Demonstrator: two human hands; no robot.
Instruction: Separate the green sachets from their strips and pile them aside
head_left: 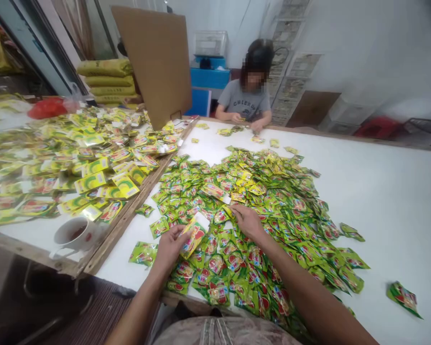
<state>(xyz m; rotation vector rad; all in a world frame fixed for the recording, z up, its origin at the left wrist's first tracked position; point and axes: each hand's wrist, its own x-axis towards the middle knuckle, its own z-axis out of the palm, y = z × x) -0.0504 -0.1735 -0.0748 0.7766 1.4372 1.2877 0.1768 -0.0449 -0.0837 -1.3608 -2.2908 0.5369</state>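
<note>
My left hand (170, 247) is closed around a flat yellow and red carton (194, 235), whose white flap points away from me. My right hand (249, 223) pinches a small green-yellow packet (228, 211) a little to the right of the carton. Both hands are over a wide pile of small green packets (287, 201) with red fruit pictures, spread on the white table (373, 201). Another printed carton (215, 192) with a white end lies on the pile just beyond my hands.
Left of a wooden edge strip (129, 218), many yellow-green cartons (89, 182) cover a second table. A white mug (73, 235) of dark liquid stands at its near corner. A cardboard sheet (161, 62) stands upright behind. Across the table a person (247, 100) handles packets.
</note>
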